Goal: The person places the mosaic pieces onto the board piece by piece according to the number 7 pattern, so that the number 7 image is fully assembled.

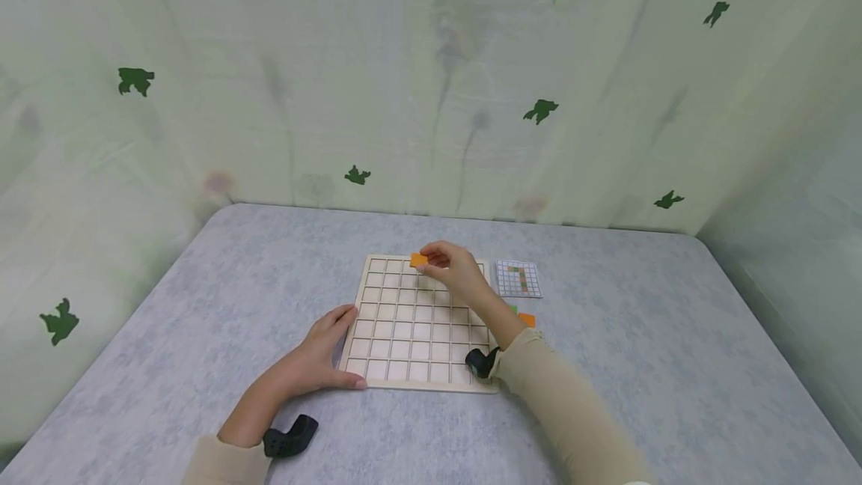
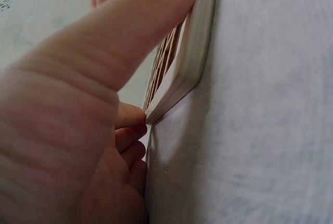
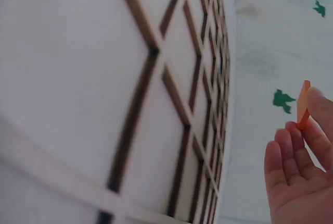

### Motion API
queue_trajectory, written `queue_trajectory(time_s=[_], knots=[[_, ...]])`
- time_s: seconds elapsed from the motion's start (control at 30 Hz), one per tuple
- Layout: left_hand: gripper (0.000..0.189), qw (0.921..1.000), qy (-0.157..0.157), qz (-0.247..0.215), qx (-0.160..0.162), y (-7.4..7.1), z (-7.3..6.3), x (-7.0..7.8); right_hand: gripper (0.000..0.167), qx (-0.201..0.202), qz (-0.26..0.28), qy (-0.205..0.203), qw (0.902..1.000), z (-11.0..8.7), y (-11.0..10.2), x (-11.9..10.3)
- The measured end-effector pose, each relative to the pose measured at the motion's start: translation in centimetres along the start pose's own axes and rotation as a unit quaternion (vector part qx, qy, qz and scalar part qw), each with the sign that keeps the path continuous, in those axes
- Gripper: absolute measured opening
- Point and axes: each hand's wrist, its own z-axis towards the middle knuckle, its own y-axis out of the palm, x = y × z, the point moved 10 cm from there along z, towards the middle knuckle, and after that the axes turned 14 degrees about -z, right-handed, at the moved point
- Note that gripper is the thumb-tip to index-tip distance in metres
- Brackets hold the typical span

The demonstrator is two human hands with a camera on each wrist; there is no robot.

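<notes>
A light wooden grid board (image 1: 413, 389) lies on the table. My right hand (image 1: 458, 272) pinches a small orange square tile (image 1: 418, 260) between thumb and fingers, over the board's far edge in the head view. In the right wrist view the same tile (image 3: 303, 104) stands on edge between thumb and fingertip, its other fingers below. My left hand (image 1: 316, 354) rests at the board's near left corner, fingertips on the left side and thumb on the front edge. From the left wrist, its thumb (image 2: 130, 31) lies stretched along the board's rim (image 2: 192, 62).
Right of the board lies a printed card (image 1: 519, 279) with a grid and coloured squares. An orange tile (image 1: 527, 319) and a green tile (image 1: 514, 309) lie beside the right forearm, partly hidden. Black wrist devices (image 1: 291, 436) sit at both cuffs. A patterned curtain (image 1: 404, 96) stands behind the table.
</notes>
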Motion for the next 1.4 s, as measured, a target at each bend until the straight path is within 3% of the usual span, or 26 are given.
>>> queue_trajectory(time_s=[0.23,0.6,0.8,0.97,1.07,1.4], knots=[[0.118,1.0,0.004,0.003,-0.001,0.0,-0.1,0.2,0.023,-0.064,-0.025,0.049,0.9964,0.7,3.0,2.1],[0.119,1.0,-0.003,0.001,0.003,-0.2,-0.1,-0.1,0.026,-0.11,-0.141,0.013,0.9838,1.0,4.8,1.6],[0.119,1.0,-0.006,-0.001,0.003,-0.2,-0.1,-0.2,0.038,-0.146,-0.152,0.012,0.9775,0.7,5.0,1.3],[0.119,1.0,-0.005,-0.005,0.003,-0.1,0.0,-0.2,0.05,-0.132,-0.091,0.017,0.9869,0.3,3.2,1.2],[0.119,1.0,-0.003,-0.006,0.003,0.0,0.0,-0.2,0.054,-0.106,-0.058,-0.005,0.9927,0.0,1.4,0.6],[0.118,1.0,0.003,-0.002,0.004,0.0,0.0,-0.1,0.06,-0.024,-0.054,-0.047,0.9971,-3.4,-5.6,0.1]])
